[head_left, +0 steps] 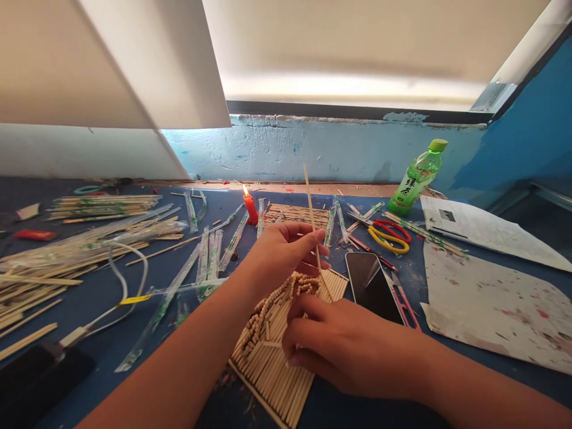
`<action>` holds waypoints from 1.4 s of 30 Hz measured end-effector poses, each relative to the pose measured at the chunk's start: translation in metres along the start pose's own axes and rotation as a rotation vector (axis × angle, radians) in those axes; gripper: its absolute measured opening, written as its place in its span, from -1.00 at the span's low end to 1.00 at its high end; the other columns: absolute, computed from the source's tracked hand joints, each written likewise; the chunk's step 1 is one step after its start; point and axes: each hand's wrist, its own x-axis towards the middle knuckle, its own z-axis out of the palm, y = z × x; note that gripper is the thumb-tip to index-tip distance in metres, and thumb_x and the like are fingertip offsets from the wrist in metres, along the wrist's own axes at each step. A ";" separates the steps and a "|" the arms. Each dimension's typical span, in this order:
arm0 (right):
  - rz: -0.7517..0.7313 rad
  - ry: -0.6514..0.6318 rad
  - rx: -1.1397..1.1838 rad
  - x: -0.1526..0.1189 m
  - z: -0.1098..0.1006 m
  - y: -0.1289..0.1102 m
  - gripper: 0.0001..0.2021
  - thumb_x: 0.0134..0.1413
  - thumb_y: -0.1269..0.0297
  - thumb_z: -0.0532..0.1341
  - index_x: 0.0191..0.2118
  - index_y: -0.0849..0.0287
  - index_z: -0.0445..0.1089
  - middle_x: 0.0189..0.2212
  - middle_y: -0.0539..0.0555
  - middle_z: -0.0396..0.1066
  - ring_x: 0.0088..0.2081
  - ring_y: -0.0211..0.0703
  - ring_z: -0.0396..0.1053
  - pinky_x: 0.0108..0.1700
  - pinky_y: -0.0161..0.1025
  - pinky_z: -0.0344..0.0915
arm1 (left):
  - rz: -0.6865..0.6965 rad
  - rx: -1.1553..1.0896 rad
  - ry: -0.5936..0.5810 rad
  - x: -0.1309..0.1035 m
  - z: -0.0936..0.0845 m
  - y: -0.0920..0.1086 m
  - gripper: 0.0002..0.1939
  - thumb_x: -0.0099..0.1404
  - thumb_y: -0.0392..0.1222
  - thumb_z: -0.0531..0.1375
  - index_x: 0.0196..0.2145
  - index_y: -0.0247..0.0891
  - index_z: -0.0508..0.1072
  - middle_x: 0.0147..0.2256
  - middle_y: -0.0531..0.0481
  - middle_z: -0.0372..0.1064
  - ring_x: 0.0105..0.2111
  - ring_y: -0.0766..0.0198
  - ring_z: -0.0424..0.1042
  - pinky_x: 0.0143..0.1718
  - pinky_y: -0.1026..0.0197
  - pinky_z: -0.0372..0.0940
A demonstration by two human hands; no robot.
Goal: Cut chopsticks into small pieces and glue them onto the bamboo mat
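Observation:
My left hand (297,247) pinches a thin wooden chopstick (308,193) between thumb and fingers. The stick stands nearly upright, its lower end near a panel of chopsticks laid side by side (286,393). Over that panel my right hand (330,339) is curled, fingertips bent down and pressed together; what they hold, if anything, is hidden. Rows of small bead-like wooden pieces (261,316) form a curved line on the panel's upper left. Both forearms cover parts of the panel and table.
A lit red candle (251,207) stands behind my left hand, near plastic wrappers (214,253) and a second stick panel (295,213). Rightward are a phone (373,286), scissors (388,235), a green bottle (415,182) and stained paper (496,304). Chopstick piles (102,205) lie left.

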 end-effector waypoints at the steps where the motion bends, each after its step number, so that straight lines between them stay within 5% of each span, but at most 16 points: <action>1: 0.012 0.030 0.059 -0.001 -0.004 0.000 -0.91 0.36 0.32 0.12 -0.13 0.12 0.36 -0.13 0.06 0.37 -0.24 -0.20 0.36 -0.20 -0.27 0.28 | 0.003 -0.003 0.015 0.000 0.000 0.000 -0.76 0.24 -0.02 0.36 -0.27 -0.24 0.51 -0.37 -0.02 0.55 -0.40 0.20 0.59 -0.39 0.20 0.49; 4: 0.093 0.152 0.266 -0.004 -0.017 0.003 -0.95 0.35 0.38 0.13 -0.16 0.12 0.32 -0.24 0.00 0.39 -0.24 -0.23 0.34 -0.16 -0.28 0.29 | 0.031 -0.013 0.052 0.000 -0.001 0.001 -0.77 0.23 -0.03 0.36 -0.32 -0.25 0.52 -0.38 0.00 0.51 -0.39 0.22 0.57 -0.39 0.20 0.49; 10: 0.252 0.662 0.635 -0.002 -0.033 0.026 -0.86 0.24 0.22 0.30 -0.25 0.14 0.36 -0.38 -0.04 0.38 -0.35 -0.27 0.36 -0.29 -0.32 0.34 | 0.073 -0.082 0.045 0.002 -0.004 0.001 -0.77 0.25 -0.04 0.36 -0.38 -0.27 0.54 -0.47 0.04 0.44 -0.40 0.29 0.50 -0.26 0.17 0.51; 13: 0.304 0.762 0.671 -0.001 -0.035 0.035 -0.81 0.15 0.19 0.37 -0.27 0.16 0.40 -0.39 -0.03 0.46 -0.36 -0.26 0.42 -0.30 -0.32 0.38 | 0.062 -0.137 0.032 0.003 -0.004 0.001 -0.78 0.23 -0.05 0.38 -0.33 -0.27 0.56 -0.44 0.03 0.48 -0.37 0.29 0.52 -0.24 0.21 0.50; 20: 0.342 0.782 0.749 0.001 -0.034 0.037 -0.83 0.15 0.22 0.38 -0.23 0.14 0.42 -0.37 0.01 0.58 -0.30 -0.19 0.56 -0.19 -0.26 0.47 | 0.125 -0.175 0.025 0.005 -0.007 -0.005 -0.76 0.21 -0.04 0.40 -0.30 -0.29 0.60 -0.34 -0.05 0.59 -0.31 0.27 0.56 -0.08 0.19 0.47; 32: 0.392 0.666 1.042 0.003 -0.028 0.044 -0.81 0.16 0.22 0.38 -0.23 0.15 0.39 -0.40 0.00 0.59 -0.32 -0.26 0.57 -0.31 -0.40 0.36 | 0.140 -0.155 -0.003 0.000 0.003 -0.001 -0.78 0.24 -0.08 0.37 -0.35 -0.32 0.60 -0.38 -0.07 0.60 -0.34 0.19 0.60 -0.07 0.07 0.50; 42: 0.339 0.653 1.154 0.003 -0.027 0.047 -0.77 0.07 0.26 0.44 -0.26 0.14 0.37 -0.38 -0.01 0.60 -0.30 -0.24 0.58 -0.26 -0.36 0.40 | 0.122 -0.103 -0.025 0.000 0.002 -0.003 -0.81 0.18 -0.13 0.42 -0.32 -0.31 0.62 -0.38 -0.06 0.61 -0.34 0.23 0.60 -0.13 0.18 0.51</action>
